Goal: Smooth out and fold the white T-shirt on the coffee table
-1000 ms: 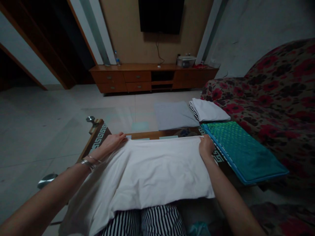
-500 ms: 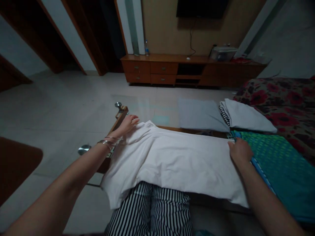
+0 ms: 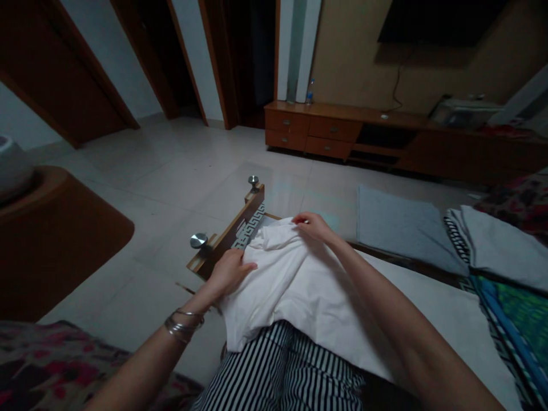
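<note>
A white cloth (image 3: 308, 291) lies across the wooden low table (image 3: 222, 245) and hangs over my striped lap. My left hand (image 3: 229, 273), with bangles at the wrist, presses on the cloth's left edge, fingers closed over the fabric. My right hand (image 3: 311, 225) reaches across to the far left corner and pinches the bunched cloth there.
Folded pieces lie to the right: a grey cloth (image 3: 398, 228), a white one over a striped one (image 3: 496, 245) and a teal patterned one (image 3: 514, 319). A wooden TV cabinet (image 3: 342, 131) stands at the far wall. A brown rounded piece of furniture (image 3: 55, 240) is at my left.
My view turned to the left. My right hand left the cloth's right corner and crossed to the far left corner. My left hand slid nearer along the left edge.
</note>
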{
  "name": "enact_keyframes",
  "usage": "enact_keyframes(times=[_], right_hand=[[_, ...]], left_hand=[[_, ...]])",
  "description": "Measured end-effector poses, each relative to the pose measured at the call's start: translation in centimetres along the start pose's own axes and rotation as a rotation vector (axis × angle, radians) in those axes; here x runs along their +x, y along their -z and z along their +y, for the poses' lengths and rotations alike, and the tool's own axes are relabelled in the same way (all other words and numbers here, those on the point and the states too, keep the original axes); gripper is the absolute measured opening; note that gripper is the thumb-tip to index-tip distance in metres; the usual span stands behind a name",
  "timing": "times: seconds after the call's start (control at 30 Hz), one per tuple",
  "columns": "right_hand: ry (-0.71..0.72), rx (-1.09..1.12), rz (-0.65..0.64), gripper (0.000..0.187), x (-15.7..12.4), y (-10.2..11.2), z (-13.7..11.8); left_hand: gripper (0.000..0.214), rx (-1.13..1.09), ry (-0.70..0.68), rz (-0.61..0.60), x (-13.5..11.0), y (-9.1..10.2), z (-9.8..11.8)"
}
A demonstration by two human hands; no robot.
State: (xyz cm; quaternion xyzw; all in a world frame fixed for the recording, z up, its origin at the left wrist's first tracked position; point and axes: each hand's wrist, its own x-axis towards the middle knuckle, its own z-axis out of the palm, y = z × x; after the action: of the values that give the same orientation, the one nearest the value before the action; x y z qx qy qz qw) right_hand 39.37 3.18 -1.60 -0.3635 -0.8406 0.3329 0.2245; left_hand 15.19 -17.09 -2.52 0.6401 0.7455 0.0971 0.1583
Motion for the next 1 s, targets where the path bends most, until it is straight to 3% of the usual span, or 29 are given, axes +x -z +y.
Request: enact_keyframes(times=[0.13,0.23,0.37,0.5,0.6,0.73,0.87,1.0], right_hand=[[0.338,0.042,-0.349,0.033,5.0,-4.4,-4.8],[0.563,-0.283,-0.531,0.027,5.2,-5.3,-6.9],[0.539,-0.809,-0.451,0.015,3.2,-3.6,-8.2],[0.475,-0.971,-0.298,0.009,1.4,0.1,-8.0],[0.433,-0.889,-0.234,0.004,1.1,2.7,-6.7],[0.334,-0.507,-0.247,0.005,2.0,3.9,-4.8],[0.211,-0.222,-0.282,0.014,4.0,1.8,-4.8],[0.268,-0.158,-0.479,0.025,7.0,-2.2,-5.8]], left_hand=[[0.021,0.128,0.030,0.092,-1.6,-1.3,2.4],[0.013,0.096,0.058,0.106,-2.4,-1.9,2.8],[0.008,0.030,0.043,0.146,-3.1,-2.8,2.9],[0.010,0.009,-0.084,0.185,-3.5,-3.5,3.1],[0.012,0.040,-0.230,0.235,-3.7,-3.7,3.3],[0.015,0.078,-0.408,0.249,-3.6,-3.6,3.2],[0.017,0.108,-0.530,0.222,-3.6,-3.5,3.2],[0.015,0.118,-0.584,0.209,-3.6,-3.4,3.2]])
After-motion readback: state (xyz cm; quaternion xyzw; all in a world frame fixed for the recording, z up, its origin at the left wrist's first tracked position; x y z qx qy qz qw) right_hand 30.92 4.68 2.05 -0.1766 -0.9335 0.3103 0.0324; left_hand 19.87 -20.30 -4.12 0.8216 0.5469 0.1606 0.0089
